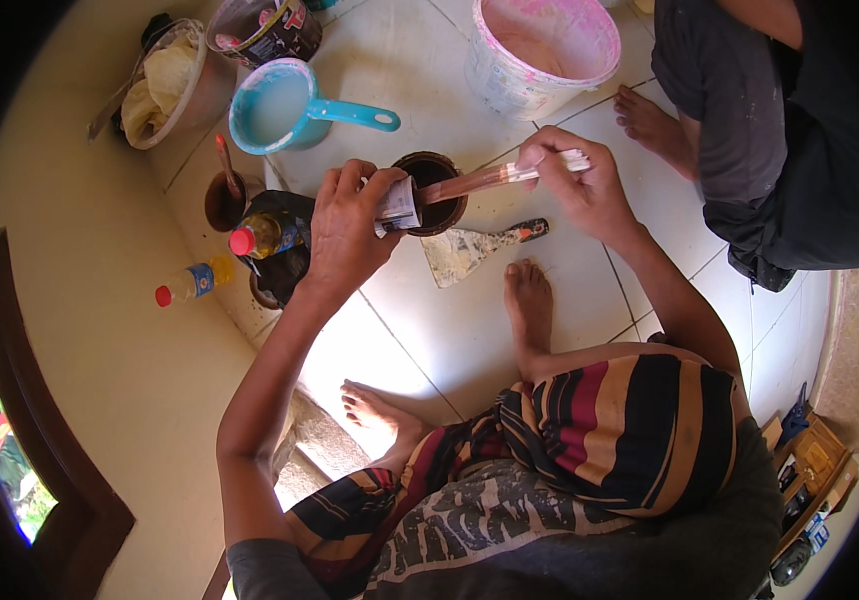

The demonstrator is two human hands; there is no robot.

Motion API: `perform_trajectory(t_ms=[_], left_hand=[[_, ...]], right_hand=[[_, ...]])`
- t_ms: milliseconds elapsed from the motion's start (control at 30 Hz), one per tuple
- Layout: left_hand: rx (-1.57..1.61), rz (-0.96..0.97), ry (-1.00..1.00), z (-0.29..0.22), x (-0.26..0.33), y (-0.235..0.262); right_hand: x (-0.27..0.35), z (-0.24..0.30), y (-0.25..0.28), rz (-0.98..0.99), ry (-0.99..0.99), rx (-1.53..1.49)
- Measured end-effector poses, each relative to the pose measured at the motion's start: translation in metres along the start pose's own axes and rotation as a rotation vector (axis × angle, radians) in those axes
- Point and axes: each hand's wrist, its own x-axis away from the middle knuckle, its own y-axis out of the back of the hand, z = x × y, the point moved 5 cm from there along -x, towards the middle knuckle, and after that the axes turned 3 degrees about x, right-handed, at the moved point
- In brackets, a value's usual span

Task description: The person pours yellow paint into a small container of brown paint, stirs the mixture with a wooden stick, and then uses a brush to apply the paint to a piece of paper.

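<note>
My left hand [350, 222] is closed around a small can with a pale printed label [397, 208], tilted with its end toward a round brown-stained pot [459, 212] on the floor. In my right hand [580, 188], the fingers grip a flat stirring stick [480, 181], whitish at the held end and stained brown along the rest. Its brown tip lies at the can's edge, over the pot's mouth. Dark brown contents show inside the pot. Just below the pot, a putty knife [460, 252] with dried pale filler on its blade lies on the tiles.
Left of the pot are a blue dipper [295, 110] of whitish liquid, bottles with red caps [268, 238], a black plastic bag [293, 212] and a brown container [223, 205]. Buckets [495, 90] stand farther off. Another person's leg [740, 130] is at the right.
</note>
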Motion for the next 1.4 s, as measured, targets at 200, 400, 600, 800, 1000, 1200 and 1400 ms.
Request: perform_trajectory(t_ms=[200,400,600,800,1000,1200,1400], left_hand=[[-0.026,0.010,0.025,0.001,0.002,-0.001],[-0.019,0.003,-0.014,-0.002,-0.001,-0.002],[0.002,0.037,-0.014,0.001,-0.004,0.001],[-0.005,0.068,-0.014,-0.002,-0.007,0.003],[0.054,0.078,0.006,-0.001,-0.009,0.000],[0.060,0.071,-0.008,0.000,-0.009,0.000],[0.047,0.112,0.015,-0.005,-0.010,-0.003]], right_hand=[[-0.003,0.009,0.005,-0.012,0.046,0.036],[-0.007,-0.001,-0.014,0.040,0.145,0.023],[-0.003,-0.016,-0.027,0.079,-0.059,-0.144],[-0.003,-0.051,-0.001,-0.043,-0.250,-0.390],[0.012,-0.093,-0.027,-0.168,-0.584,-0.797],[-0.001,-0.078,-0.023,-0.019,-0.407,-0.692],[-0.011,-0.057,-0.010,0.057,-0.264,-0.379]])
